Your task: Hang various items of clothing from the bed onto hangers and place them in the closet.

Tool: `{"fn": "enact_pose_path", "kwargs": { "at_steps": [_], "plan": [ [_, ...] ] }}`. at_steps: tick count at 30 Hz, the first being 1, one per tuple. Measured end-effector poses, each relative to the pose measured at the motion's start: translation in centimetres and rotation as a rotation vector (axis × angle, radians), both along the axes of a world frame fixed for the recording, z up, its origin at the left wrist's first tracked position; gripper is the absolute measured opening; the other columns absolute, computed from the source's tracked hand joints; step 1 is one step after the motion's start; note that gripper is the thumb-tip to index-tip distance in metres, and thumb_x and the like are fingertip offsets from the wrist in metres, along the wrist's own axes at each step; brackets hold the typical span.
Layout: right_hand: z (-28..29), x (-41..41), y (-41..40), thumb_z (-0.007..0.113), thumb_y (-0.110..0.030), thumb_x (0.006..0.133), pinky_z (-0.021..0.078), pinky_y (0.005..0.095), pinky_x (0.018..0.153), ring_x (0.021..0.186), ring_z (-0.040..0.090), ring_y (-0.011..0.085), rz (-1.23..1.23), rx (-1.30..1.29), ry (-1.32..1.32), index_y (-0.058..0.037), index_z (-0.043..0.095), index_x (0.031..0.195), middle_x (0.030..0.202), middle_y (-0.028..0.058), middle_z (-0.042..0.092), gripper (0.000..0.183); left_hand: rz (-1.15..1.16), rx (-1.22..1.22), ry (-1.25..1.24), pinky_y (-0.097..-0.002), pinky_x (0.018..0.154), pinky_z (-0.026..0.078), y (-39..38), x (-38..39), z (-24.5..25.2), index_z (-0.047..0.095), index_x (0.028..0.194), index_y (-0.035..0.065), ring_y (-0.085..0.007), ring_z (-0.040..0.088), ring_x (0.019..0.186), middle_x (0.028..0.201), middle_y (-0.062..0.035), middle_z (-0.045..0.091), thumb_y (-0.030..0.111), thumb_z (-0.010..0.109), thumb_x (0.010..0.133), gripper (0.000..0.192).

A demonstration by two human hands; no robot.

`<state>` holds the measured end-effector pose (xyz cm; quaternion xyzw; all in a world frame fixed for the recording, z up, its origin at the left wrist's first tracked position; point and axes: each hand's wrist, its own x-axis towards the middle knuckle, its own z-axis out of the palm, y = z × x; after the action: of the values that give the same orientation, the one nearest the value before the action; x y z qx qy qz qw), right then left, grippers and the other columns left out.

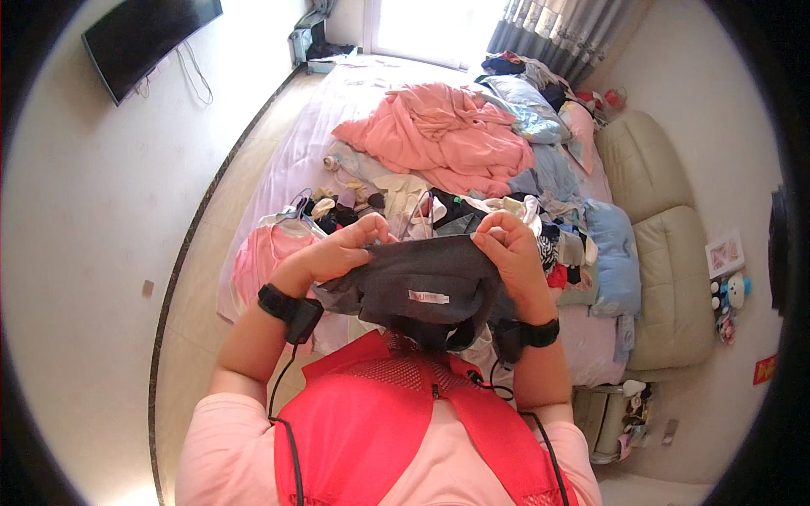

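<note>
Both hands hold up a dark grey garment [436, 272] by its upper edge, in front of my chest. My left hand [351, 246] pinches the left end of that edge, and my right hand [509, 243] pinches the right end between thumb and fingers. A white label bearing writing shows on the cloth, and the lower part hangs in folds. Just beyond the garment, clothes hangers [421, 215] and small clothes lie on the bed. A pink top [272, 246] with a hanger lies left of my left hand.
On the bed [291, 139] lie a crumpled pink blanket [443, 133], a blue pillow [614, 253] and mixed clothes. A padded beige headboard [671, 284] stands at the right, beside a nightstand [591, 420]. Floor runs along the left wall, under a mounted television [149, 41].
</note>
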<state>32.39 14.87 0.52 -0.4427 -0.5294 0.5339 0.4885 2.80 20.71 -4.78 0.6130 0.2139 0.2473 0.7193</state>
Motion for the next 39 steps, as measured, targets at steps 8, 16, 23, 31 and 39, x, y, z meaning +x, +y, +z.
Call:
{"fn": "enact_pose_path", "kwargs": {
  "at_steps": [8,16,23,31,39],
  "plan": [
    [-2.0,1.3,0.9,0.060,0.001,0.080,0.0473,0.0269,0.082,0.093,0.060,0.0163,0.186,0.325,-0.520,0.0015,0.068,0.087,0.098,0.0090,0.066,0.010,0.171,0.452,0.081,-0.0318,0.094,0.045,0.7,-1.4,1.5,0.073,0.090,0.0045,-0.0233,0.058,0.108,0.121,-0.0115,0.061,-0.008,0.052,0.074,0.030],
    [-1.9,-0.5,0.4,0.073,-0.011,0.074,0.0495,0.0369,0.081,0.088,0.062,0.0320,0.268,0.484,-0.815,0.0012,0.068,0.090,0.093,0.0124,0.062,0.021,0.169,0.971,0.489,-0.0362,0.088,0.049,-0.3,-0.9,5.0,0.069,0.094,0.0065,-0.0291,0.060,0.102,0.106,-0.0112,0.061,0.010,0.077,0.069,0.027],
    [2.9,-1.9,0.2,0.069,-0.007,0.073,0.0444,0.0418,0.086,0.098,0.059,0.0320,-0.184,0.842,-0.910,-0.0038,0.063,0.086,0.099,0.0088,0.062,0.015,0.780,1.305,0.531,-0.0388,0.076,0.049,-1.0,-0.5,8.7,0.060,0.083,0.0071,-0.0286,0.061,0.091,0.107,-0.0090,0.058,0.009,0.079,0.064,0.027],
    [0.8,-2.2,-0.1,0.067,-0.006,0.075,0.0418,0.0413,0.088,0.100,0.057,0.0309,-0.225,0.870,-0.961,-0.0035,0.064,0.088,0.098,0.0092,0.061,0.014,0.705,1.385,0.865,-0.0410,0.082,0.040,0.0,-1.5,4.6,0.070,0.077,0.0101,-0.0260,0.054,0.100,0.102,-0.0053,0.060,0.027,0.083,0.059,0.028],
    [0.6,-2.5,0.0,0.061,-0.003,0.085,0.0465,0.0316,0.069,0.074,0.059,0.0257,-0.071,0.571,-0.509,0.0028,0.062,0.093,0.081,0.0124,0.060,0.010,0.284,1.223,0.409,-0.0403,0.079,0.041,1.1,-1.1,-1.9,0.066,0.073,0.0086,-0.0276,0.056,0.090,0.091,-0.0052,0.059,0.049,0.083,0.053,0.048]
  ]
}}
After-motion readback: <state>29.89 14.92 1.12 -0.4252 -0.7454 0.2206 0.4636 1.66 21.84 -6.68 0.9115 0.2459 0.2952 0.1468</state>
